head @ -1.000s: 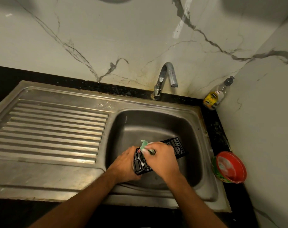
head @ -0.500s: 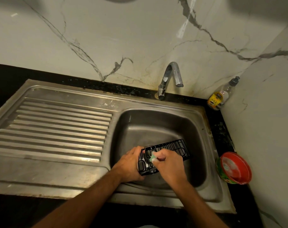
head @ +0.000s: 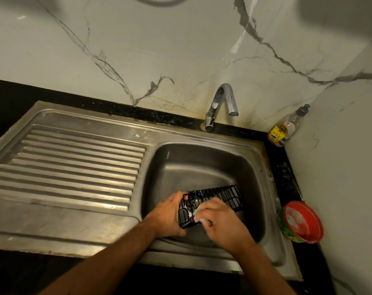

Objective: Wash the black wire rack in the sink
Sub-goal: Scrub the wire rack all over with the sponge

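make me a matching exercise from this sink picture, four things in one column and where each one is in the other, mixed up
Things:
1. black wire rack
2. tap
3. clear bottle with yellow label
4. red tub

Places:
A. back right corner of the counter, against the wall
B. on the counter right of the sink, near its front
C. over the basin, held in the hands
D. behind the basin, at the wall

Pairs: 1-C, 2-D, 3-A, 4-B

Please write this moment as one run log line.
left hand: holds black wire rack | right hand: scrubs with green sponge | sink
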`<state>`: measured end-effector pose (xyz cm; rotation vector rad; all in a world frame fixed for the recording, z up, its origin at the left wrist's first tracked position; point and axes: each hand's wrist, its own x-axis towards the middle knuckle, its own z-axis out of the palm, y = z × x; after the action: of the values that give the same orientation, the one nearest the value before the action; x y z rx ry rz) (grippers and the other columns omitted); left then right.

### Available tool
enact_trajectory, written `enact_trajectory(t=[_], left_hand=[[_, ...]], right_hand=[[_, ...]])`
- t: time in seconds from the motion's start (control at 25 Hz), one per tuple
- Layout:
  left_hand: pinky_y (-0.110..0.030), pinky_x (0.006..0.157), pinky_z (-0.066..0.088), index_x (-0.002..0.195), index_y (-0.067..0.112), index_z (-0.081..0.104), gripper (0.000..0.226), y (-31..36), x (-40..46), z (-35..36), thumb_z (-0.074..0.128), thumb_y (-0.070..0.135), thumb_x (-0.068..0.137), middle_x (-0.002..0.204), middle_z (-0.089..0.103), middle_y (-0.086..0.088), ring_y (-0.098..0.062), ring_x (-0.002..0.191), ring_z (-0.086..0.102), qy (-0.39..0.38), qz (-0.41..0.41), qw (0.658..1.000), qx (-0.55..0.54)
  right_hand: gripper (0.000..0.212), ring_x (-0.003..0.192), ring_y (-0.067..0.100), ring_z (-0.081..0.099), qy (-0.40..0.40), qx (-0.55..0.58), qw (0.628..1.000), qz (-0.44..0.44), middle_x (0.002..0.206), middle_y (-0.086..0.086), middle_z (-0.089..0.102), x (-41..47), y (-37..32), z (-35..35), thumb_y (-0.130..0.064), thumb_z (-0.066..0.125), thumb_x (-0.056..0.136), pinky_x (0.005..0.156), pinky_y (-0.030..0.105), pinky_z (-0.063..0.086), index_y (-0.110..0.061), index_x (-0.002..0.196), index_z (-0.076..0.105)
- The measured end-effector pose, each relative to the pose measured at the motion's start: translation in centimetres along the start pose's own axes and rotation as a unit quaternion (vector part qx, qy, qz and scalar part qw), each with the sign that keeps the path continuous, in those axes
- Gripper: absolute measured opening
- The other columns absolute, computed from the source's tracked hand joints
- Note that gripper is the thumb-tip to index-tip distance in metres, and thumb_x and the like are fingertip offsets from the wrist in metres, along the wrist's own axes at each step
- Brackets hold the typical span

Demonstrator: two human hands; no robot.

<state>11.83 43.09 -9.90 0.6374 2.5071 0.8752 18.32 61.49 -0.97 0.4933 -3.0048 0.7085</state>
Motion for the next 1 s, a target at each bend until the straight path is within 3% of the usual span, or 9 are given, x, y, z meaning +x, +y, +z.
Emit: enact_trajectory(t=[0.2,0.32,0.4,0.56,0.76,0.88,1.0], left_hand=[[-0.029,0.101,0.046,0.131,0.035,0.036,0.091,-0.3,0.1,0.4,0.083,0.049,0.055,0.126,0.051,0.011,-0.012,0.116,0.055,-0.014,0.010,1.000,0.016],[-0.025,0.091,0.048,0.119,0.039,0.035,0.081,-0.1,-0.1,0.2,0.083,0.045,0.053,0.114,0.052,0.015,-0.011,0.107,0.059,-0.011,-0.016,1.000,-0.014],[-0.020,0.086,0.046,0.113,0.045,0.031,0.078,-0.1,-0.2,-0.1,0.084,0.045,0.055,0.109,0.054,0.019,-0.008,0.099,0.059,-0.001,-0.028,0.999,-0.038],[-0.021,0.092,0.048,0.128,0.044,0.033,0.089,-0.3,-0.1,0.2,0.083,0.048,0.054,0.121,0.057,0.015,-0.011,0.108,0.063,0.002,-0.019,0.999,-0.030],[-0.026,0.093,0.051,0.124,0.045,0.033,0.091,-0.2,-0.2,-0.1,0.086,0.046,0.050,0.116,0.059,0.016,-0.009,0.105,0.061,-0.007,-0.026,0.999,-0.041],[-0.021,0.091,0.047,0.125,0.043,0.033,0.091,-0.1,-0.5,-0.1,0.087,0.044,0.052,0.119,0.060,0.015,-0.009,0.107,0.060,-0.005,-0.034,0.998,-0.044],[-0.018,0.090,0.045,0.124,0.041,0.034,0.087,0.0,-0.5,-0.1,0.086,0.044,0.054,0.122,0.057,0.015,-0.009,0.109,0.060,-0.001,-0.031,0.999,-0.031]], right_hand=[[0.045,0.114,0.018,0.050,-0.037,-0.072,0.996,0.032,0.116,0.001,0.058,3.0,-1.7,0.9,-0.002,0.065,0.079,0.098,0.029,0.049,-0.014,0.122,0.066],[0.033,0.101,0.020,0.054,-0.073,-0.162,0.984,-0.004,0.102,-0.001,0.067,3.7,-2.3,1.3,-0.009,0.071,0.074,0.091,0.030,0.052,-0.014,0.106,0.072],[0.028,0.091,0.018,0.054,-0.083,-0.144,0.986,-0.008,0.089,-0.005,0.068,2.6,-1.9,1.4,-0.010,0.071,0.066,0.080,0.030,0.055,-0.019,0.093,0.075],[0.035,0.091,0.020,0.056,-0.133,-0.113,0.985,-0.014,0.094,-0.004,0.070,1.2,-1.6,0.6,-0.006,0.068,0.067,0.080,0.032,0.054,-0.022,0.096,0.077],[0.030,0.096,0.026,0.063,-0.072,-0.113,0.987,0.085,0.111,0.004,0.061,3.4,-3.1,0.6,-0.014,0.060,0.091,0.087,0.037,0.054,-0.018,0.120,0.066],[0.022,0.095,0.026,0.067,-0.052,-0.098,0.982,0.153,0.105,0.006,0.068,3.5,-4.0,0.6,-0.022,0.051,0.098,0.084,0.036,0.053,-0.015,0.112,0.067],[0.030,0.094,0.025,0.067,-0.020,-0.074,0.975,0.207,0.100,0.007,0.072,3.6,-4.1,0.6,-0.035,0.048,0.101,0.081,0.035,0.050,-0.014,0.108,0.068]])
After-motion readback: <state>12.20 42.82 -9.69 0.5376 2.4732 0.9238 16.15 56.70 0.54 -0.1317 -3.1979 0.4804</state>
